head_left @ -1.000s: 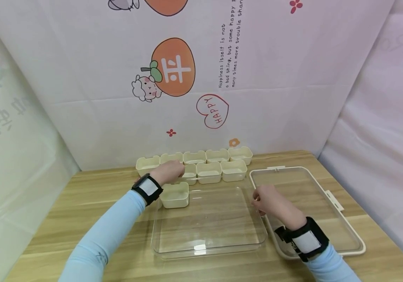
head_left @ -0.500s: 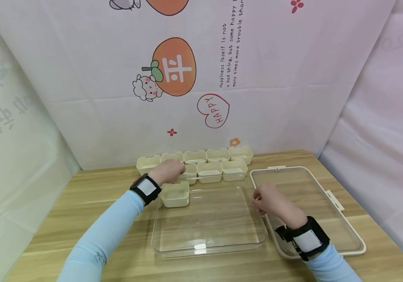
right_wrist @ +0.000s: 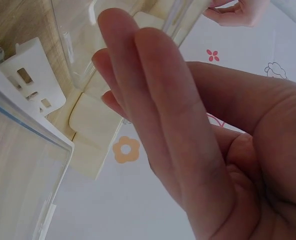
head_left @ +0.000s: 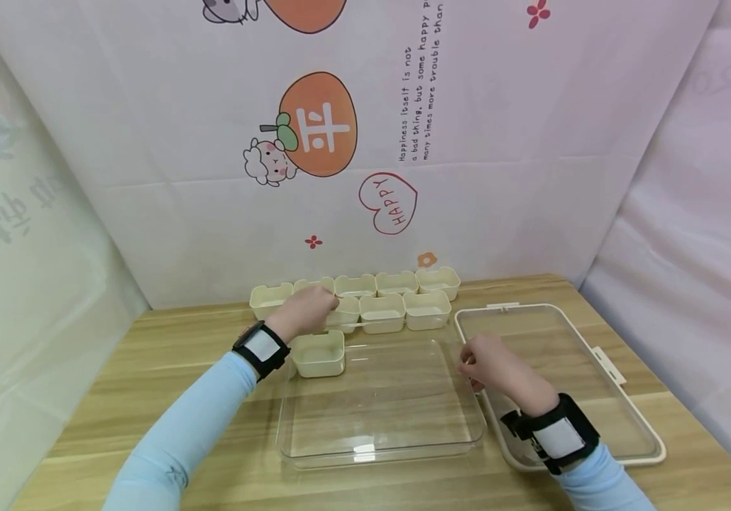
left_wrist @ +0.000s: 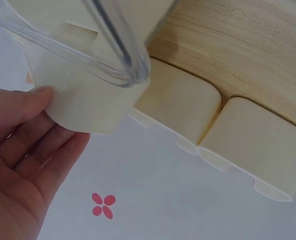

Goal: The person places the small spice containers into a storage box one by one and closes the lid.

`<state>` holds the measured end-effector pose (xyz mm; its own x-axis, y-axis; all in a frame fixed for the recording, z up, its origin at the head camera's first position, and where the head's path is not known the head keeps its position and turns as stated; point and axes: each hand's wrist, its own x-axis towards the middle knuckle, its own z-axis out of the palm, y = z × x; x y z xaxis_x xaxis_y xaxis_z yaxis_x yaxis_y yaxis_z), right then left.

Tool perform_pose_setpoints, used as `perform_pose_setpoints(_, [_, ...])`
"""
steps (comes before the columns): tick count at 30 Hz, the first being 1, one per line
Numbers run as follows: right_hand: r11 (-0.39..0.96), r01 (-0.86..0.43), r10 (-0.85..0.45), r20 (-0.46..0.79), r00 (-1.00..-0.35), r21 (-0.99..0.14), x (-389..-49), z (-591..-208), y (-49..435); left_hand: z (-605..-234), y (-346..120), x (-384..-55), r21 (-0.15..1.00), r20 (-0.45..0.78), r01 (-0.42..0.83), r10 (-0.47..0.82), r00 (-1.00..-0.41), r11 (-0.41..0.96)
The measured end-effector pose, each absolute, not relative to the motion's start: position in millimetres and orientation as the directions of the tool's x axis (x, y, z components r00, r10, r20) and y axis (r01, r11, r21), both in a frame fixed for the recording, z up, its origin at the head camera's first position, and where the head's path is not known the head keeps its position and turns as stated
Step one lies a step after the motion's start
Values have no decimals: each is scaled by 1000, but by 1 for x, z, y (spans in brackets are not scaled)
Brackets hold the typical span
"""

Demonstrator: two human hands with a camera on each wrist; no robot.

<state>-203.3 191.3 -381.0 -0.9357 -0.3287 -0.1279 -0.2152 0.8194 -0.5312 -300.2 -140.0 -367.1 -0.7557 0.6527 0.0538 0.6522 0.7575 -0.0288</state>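
One clear tray (cup inside) beside both hands

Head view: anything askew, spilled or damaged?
No visible spill or damage. The lettering on the backdrop runs sideways, as if it were hung turned. Otherwise nothing stands out: the cream cup in the clear bin sits upright.

From here the tray looks like clear, glossy plastic, glinting along its six o'clock edge. Towards twelve, the cream cups seem smooth, satiny plastic; at three, the lid is see-through plastic. The tabletop is wood-grained, the backdrop matt cloth.
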Motion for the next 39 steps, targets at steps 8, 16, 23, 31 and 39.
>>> perform_pose_setpoints(8, [814, -214, -327, -121, -937, -540, -203, -383, 191, -363, -141, -294, -84, 126, 671, 676, -726, 737])
perform_pose_setpoints(16, [805, -239, -344, -100, -933, -543, -204, -385, 192, -359, -142, -289, -110, 169, 677, 685, -709, 728])
perform_pose_setpoints(23, [805, -240, -342, -95, -935, -543, -203, -385, 192, -354, -141, -281, -149, 228, 683, 697, -680, 715])
perform_pose_setpoints(31, [800, -228, -339, -105, -935, -555, -202, -383, 193, -349, -138, -271, -182, 247, 690, 712, -657, 700])
perform_pose_setpoints(39, [798, -232, -341, -99, -935, -556, -203, -384, 192, -347, -134, -263, -225, 303, 710, 740, -600, 667])
